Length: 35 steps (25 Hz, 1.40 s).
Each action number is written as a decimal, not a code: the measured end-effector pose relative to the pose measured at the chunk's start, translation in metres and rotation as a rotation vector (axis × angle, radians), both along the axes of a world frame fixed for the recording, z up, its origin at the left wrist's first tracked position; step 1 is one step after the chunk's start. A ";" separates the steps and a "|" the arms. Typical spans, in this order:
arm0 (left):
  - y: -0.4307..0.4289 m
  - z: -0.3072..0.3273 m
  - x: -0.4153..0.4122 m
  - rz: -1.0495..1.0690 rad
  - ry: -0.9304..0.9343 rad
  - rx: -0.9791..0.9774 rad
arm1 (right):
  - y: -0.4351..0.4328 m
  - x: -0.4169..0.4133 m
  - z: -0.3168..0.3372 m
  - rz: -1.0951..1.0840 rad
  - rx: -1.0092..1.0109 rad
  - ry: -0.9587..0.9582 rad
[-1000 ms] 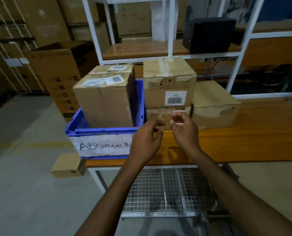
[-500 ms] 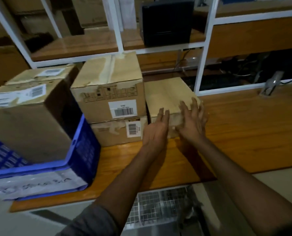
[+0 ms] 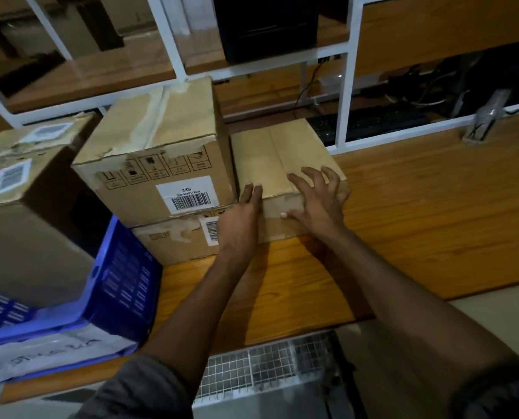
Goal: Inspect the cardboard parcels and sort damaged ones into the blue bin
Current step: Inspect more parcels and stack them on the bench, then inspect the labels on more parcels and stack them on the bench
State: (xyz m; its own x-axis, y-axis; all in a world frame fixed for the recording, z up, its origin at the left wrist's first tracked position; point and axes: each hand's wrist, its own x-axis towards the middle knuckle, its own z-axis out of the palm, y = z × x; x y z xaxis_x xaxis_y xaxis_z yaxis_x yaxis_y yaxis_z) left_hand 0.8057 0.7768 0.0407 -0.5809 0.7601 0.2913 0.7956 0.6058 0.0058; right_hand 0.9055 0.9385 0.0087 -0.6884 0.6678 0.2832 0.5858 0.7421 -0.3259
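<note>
A low plain cardboard parcel (image 3: 278, 152) sits on the wooden table (image 3: 433, 213), right of a stack of two parcels. My left hand (image 3: 241, 220) lies with straight fingers against its front left corner. My right hand (image 3: 317, 201) hovers over its front right top edge with fingers spread and bent, thumb touching the front face. The stack's top parcel (image 3: 158, 146) has torn tape and a barcode label; the lower parcel (image 3: 173, 240) also has a barcode label. The blue bin (image 3: 122, 285) at left holds a large parcel (image 3: 25, 225).
A white metal shelf frame (image 3: 343, 86) stands behind the parcels, with a black box (image 3: 264, 25) on its upper board. A keyboard (image 3: 370, 124) and cables lie behind the frame. A wire mesh rack (image 3: 261, 367) sits under the table's front edge.
Both hands left the stack's front and went right to the low plain parcel. The view has closed in and turned right; my right hand's fingers are now spread over its top edge.
</note>
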 end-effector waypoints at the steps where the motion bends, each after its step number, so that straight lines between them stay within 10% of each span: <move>1: 0.000 -0.004 0.000 0.008 -0.011 0.022 | 0.000 0.000 0.000 0.003 -0.005 -0.001; 9: -0.010 0.005 0.002 -0.072 -0.174 0.119 | -0.007 0.009 0.013 0.021 0.014 -0.073; 13: -0.059 0.006 0.020 -0.132 -0.221 0.367 | -0.060 0.019 0.029 0.044 -0.034 0.196; 20: -0.212 0.071 0.044 -0.113 -0.302 0.928 | -0.231 0.007 0.075 0.332 -0.071 0.555; 35: -0.635 0.120 -0.045 0.197 -0.239 1.166 | -0.636 -0.103 0.144 0.768 -0.370 0.739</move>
